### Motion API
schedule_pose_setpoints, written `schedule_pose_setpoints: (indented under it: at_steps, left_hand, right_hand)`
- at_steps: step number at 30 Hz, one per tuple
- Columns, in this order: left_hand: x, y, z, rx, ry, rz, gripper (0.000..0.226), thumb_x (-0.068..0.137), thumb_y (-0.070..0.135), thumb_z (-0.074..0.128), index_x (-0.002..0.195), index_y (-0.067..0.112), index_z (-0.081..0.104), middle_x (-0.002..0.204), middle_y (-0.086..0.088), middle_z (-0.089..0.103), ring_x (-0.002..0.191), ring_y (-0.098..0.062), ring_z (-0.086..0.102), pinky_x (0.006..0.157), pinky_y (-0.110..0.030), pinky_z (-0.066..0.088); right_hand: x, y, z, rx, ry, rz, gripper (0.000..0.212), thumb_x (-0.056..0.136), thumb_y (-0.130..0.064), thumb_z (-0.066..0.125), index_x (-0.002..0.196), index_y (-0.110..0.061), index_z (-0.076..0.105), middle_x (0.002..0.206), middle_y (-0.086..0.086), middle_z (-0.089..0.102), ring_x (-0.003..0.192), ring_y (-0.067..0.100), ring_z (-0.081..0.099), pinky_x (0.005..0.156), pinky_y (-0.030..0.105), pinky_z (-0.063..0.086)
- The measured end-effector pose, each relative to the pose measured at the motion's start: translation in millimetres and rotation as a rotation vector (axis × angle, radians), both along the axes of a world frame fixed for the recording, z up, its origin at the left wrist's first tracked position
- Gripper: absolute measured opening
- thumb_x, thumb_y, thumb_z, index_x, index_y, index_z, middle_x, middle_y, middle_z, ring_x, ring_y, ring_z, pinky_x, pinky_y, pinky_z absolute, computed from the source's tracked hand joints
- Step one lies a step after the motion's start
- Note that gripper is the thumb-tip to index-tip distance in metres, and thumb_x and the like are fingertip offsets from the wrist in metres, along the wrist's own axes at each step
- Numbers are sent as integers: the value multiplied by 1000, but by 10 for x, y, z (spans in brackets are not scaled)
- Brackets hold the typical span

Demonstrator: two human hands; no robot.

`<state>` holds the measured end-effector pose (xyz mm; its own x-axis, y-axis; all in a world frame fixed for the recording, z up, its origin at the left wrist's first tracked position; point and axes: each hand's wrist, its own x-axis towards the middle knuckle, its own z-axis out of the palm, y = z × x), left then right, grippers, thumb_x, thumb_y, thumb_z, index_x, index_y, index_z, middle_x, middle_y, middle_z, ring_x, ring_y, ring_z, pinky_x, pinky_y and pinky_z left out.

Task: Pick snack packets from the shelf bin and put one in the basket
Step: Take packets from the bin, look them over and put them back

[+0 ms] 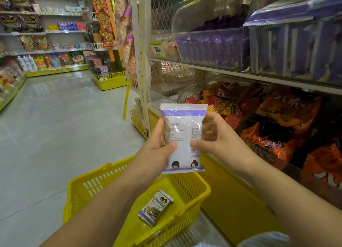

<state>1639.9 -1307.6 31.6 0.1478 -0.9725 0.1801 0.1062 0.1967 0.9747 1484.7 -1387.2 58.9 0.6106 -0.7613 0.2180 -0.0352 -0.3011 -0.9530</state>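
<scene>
My left hand grips the packet on its left edge, with the thumb pressed on the face and the fingers behind it. My right hand pinches the right edge in the same way, so neither hand is free. The packet is in the middle of the frame, held up in the air between the two hands. Its long axis runs from top to bottom of the frame. The crimped purple end points up and the end with two small cartoon heads points down, and the side with small print faces me. Straight below it, in the lower middle of the frame, the basket stands with its mouth open upward. The lower edge of the packet seems to hang just over the far wall of the basket. I judge that the coming move is simply downward and a little toward me, and the left hand, whose arm crosses over the basket, is better placed to do it. A second packet lies flat in the basket already, tilted, so mine may land on it. The bin with purple packets is on the shelf at the upper right, well apart from my hands.
</scene>
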Motion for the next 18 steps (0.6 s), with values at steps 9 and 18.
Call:
schedule_pose_setpoints:
  at_steps: [9,18]
  left_hand:
    - [154,-45,-12,75,241,0,50,102,9,37,129,49,51,124,2,68,106,-20,69,65,-35,58]
    - [220,-54,6,165,485,44,46,102,10,41,136,39,51,120,-9,69,96,-26,71,60,-43,57]
  right_hand:
    - [13,99,99,-17,-126,220,67,89,9,56,138,-36,43,120,0,65,96,31,65,83,45,57]
    - [-26,79,56,-10,21,408,83,80,6,70,136,-45,36,132,-17,59,108,18,63,96,31,52]
